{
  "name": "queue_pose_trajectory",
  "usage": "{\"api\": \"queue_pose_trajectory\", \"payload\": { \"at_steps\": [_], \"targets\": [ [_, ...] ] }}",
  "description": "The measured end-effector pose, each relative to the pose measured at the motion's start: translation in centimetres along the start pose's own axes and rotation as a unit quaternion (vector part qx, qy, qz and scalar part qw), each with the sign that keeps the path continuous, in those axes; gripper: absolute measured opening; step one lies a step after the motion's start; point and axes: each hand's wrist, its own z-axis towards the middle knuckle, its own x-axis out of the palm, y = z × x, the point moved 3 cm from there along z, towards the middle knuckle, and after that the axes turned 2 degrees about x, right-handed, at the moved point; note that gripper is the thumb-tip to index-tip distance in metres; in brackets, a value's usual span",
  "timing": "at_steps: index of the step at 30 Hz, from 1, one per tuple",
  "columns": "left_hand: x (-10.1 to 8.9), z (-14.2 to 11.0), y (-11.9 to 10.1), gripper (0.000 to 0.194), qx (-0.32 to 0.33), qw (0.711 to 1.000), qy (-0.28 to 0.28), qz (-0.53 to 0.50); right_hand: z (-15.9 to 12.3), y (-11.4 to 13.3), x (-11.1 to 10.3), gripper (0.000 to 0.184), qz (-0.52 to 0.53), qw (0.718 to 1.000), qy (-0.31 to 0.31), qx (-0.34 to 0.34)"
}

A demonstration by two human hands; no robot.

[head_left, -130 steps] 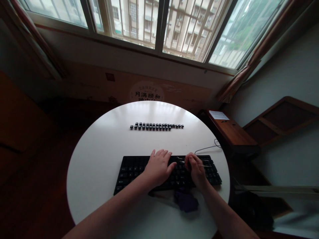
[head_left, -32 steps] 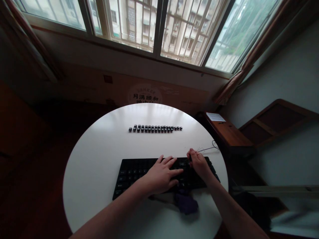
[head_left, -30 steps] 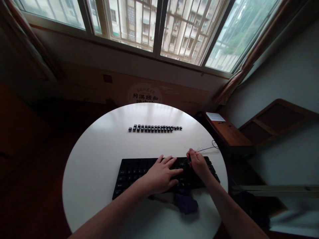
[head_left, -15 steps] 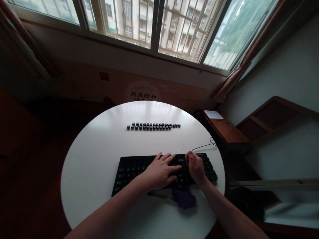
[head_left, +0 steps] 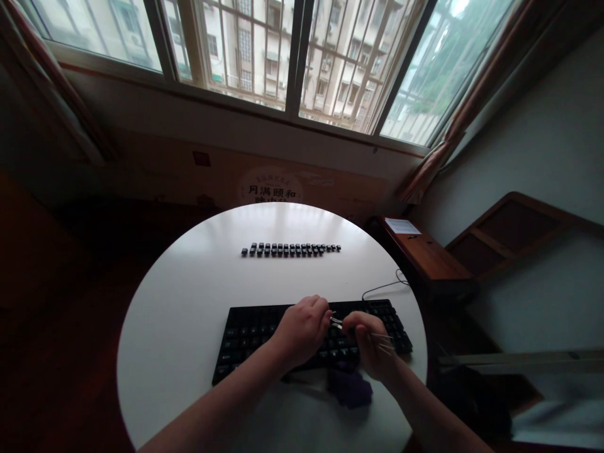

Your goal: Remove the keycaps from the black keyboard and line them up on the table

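A person's two bare hands are meeting over a black keyboard [head_left: 257, 345], which is lying lengthwise on a round white table [head_left: 165, 352]. Taking the keyboard's middle as the clock's centre, the right hand [head_left: 370, 343] is hovering toward 3 o'clock, its fingers closing around a slim metal tool [head_left: 335, 322]. The tool's tip is pointing out at about 10 o'clock from that hand, and thin wires are sticking out behind it, toward 4 o'clock. The left hand [head_left: 304, 327] is curling over the middle keys, its fingertips bunching at the tool's tip; whether they are pinching anything cannot be told. Both hands are hiding part of the keys beneath them.

Toward 12 o'clock, well apart from the hands, small black keycaps [head_left: 286, 253] are standing in two close rows. A dark cable [head_left: 380, 288] is running from the far edge toward 2 o'clock. At 4 to 5 o'clock, a crumpled purple cloth [head_left: 350, 387] is lying by the near edge, below the hands. Farther off at 2 o'clock, a wooden side table [head_left: 431, 258] is holding a white paper [head_left: 402, 226]
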Motion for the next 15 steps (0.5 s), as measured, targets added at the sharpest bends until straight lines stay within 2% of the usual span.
{"api": "queue_pose_trajectory", "payload": {
  "at_steps": [3, 6, 9, 12, 15],
  "targets": [
    [0.1, 0.0, 0.1, 0.022, -0.024, 1.0, 0.002, 0.003, 0.5, 0.9, -0.2, 0.038, -0.052, 0.998, 0.004, -0.031],
    [0.1, 0.0, 0.0, 0.024, -0.02, 1.0, 0.015, 0.01, 0.4, 0.9, -0.1, 0.033, -0.079, 0.996, -0.003, -0.036],
    [-0.1, 0.0, 0.1, 0.026, -0.031, 0.999, 0.008, 0.025, 0.4, 0.9, 0.1, 0.028, -0.129, 0.991, 0.016, -0.045],
    [0.0, 0.0, 0.4, 0.028, -0.064, 0.997, 0.001, 0.035, 1.0, 1.0, -0.3, 0.029, -0.197, 0.98, 0.021, -0.028],
    [0.2, 0.0, 0.6, 0.029, -0.07, 0.997, 0.007, 0.04, 2.1, 1.6, -1.1, 0.032, -0.254, 0.967, 0.004, -0.024]
  ]
}}
